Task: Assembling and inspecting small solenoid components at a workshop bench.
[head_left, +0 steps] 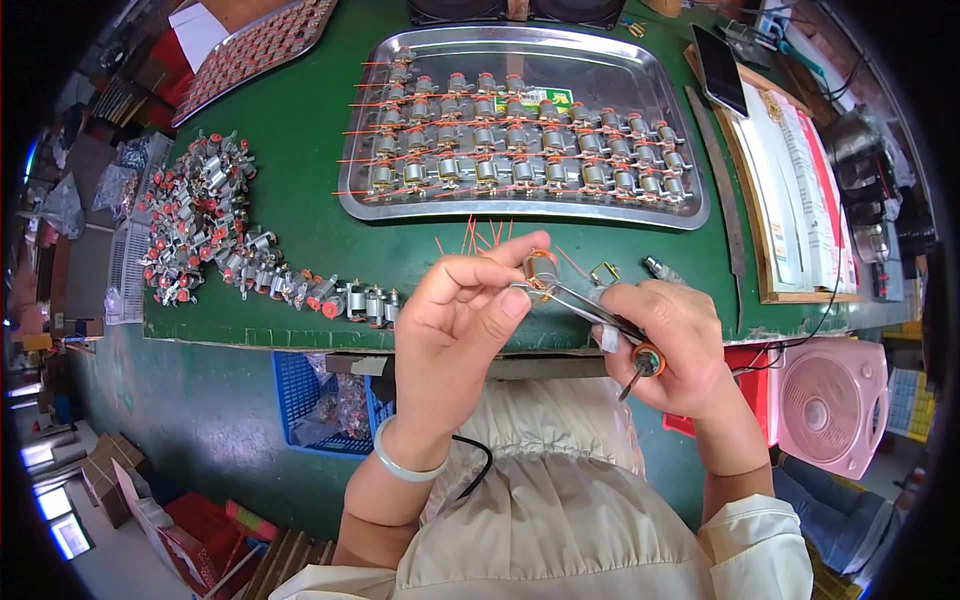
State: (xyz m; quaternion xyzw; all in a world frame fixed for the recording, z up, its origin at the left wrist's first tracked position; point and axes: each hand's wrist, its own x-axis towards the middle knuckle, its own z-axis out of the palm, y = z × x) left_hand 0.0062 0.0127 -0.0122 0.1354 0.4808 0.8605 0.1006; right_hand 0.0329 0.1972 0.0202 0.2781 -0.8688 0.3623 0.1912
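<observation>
My left hand [462,325] pinches a small metal part with a copper-coloured body [540,265] between thumb and fingers, above the table's near edge. In my right hand [668,335] is a pair of slim metal tweezers [585,305], whose tips reach the underside of that part. A round tool end with an orange ring [648,360] also shows in the right palm; its kind is hard to tell. Just beyond the hands lie thin red wires [472,236], a small brass-coloured bracket [605,272] and a metal fitting [660,267].
A steel tray [520,208] holds rows of small silver cylinders with red wires. Left of it, similar cylinders [205,215] form a heap trailing toward my left hand. At right lie a long flat blade [718,180], a phone [718,68] and a paper-covered board [790,200].
</observation>
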